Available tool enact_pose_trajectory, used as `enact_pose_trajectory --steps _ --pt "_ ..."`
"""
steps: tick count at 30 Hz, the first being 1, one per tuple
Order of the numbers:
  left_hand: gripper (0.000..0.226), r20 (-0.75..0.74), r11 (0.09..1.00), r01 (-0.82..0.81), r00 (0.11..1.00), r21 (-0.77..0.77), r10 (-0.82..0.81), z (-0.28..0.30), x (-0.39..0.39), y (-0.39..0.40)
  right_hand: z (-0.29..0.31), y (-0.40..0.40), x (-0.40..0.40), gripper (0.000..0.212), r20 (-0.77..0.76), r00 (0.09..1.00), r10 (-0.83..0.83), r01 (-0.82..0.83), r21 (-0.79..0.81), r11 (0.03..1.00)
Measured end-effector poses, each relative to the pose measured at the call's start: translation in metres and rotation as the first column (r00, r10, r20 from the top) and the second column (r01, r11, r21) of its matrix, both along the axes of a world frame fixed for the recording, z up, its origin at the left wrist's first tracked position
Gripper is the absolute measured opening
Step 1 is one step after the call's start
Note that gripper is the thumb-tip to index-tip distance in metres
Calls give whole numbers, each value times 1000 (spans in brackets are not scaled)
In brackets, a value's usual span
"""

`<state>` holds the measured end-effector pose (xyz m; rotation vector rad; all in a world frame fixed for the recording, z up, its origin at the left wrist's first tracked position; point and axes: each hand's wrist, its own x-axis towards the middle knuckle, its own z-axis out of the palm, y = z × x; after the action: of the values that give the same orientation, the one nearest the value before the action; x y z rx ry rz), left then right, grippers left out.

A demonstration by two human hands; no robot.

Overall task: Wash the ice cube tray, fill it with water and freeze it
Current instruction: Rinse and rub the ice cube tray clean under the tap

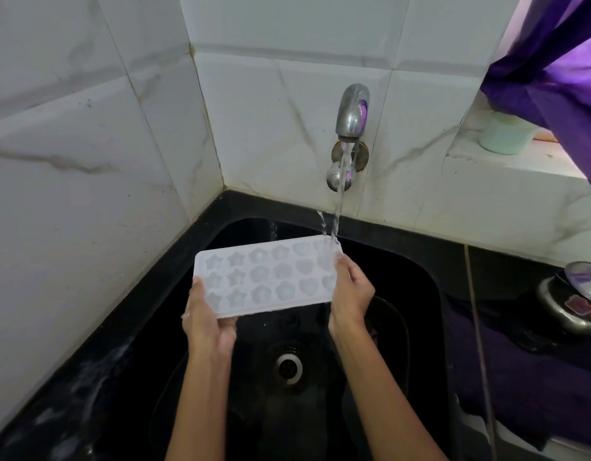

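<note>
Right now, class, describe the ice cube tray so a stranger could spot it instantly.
Find the black sink under the running metal tap. Over it, the left hand and right hand hold a white rectangular ice cube tray, the only pale thing there, with star, flower and heart cavities.

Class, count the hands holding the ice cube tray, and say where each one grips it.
2. The left hand grips the ice cube tray at its left end; the right hand grips its right end.

No readable text in view.
A small reddish sticker (577, 304) sat on the steel container (568, 306) at the counter's right edge, but its print was too blurred to read; nothing else carried lettering.
</note>
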<state>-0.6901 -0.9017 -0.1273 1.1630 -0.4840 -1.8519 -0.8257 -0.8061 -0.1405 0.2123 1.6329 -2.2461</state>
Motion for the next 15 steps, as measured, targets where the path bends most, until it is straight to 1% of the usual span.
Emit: enact_pose_trajectory --steps 3,7,9,11,13,15 --pt "29 13 1000 -10 1000 5 10 2 6 3 2 1 4 9 -20 999 33 -32 43 999" --pt "36 11 1000 22 1000 18 -22 4 6 12 5 14 3 7 -41 999 13 -9 111 994" --pt "36 7 998 50 999 31 -50 3 2 19 5 27 2 9 -68 998 -8 20 172 985" --pt "36 5 996 78 997 42 -78 1 -4 26 8 43 -2 13 -131 991 -8 45 279 959" --pt "36 -8 993 102 995 54 -102 -1 -8 33 15 56 -11 14 -231 971 61 53 456 888" --pt "37 -13 992 114 993 58 -113 -3 -10 36 26 60 -23 27 -339 925 170 100 652 751"
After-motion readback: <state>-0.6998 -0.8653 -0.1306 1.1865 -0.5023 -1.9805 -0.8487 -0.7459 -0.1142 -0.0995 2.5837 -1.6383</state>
